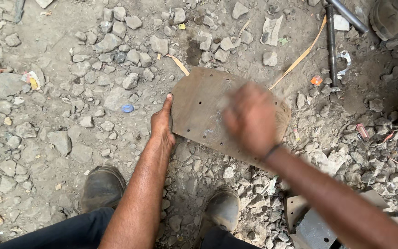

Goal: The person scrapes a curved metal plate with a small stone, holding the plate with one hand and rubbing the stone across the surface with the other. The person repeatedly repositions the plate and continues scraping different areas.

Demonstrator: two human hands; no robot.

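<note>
A flat, rusty brown metal plate (199, 106) with several small holes lies on stony ground. My left hand (162, 123) presses against the plate's left edge, thumb along the rim, holding it in place. My right hand (250, 117) hovers over the plate's middle, blurred with motion and closed in a fist; whatever it grips is hidden by the blur. A pale scuffed patch shows on the plate beside the right hand.
My two dusty boots (102, 186) (222, 210) stand below the plate. Loose stones (111, 41) cover the ground. A metal rod (331, 44) and bracket lie at upper right, grey metal pieces (312, 226) at lower right, a blue cap (127, 108) left.
</note>
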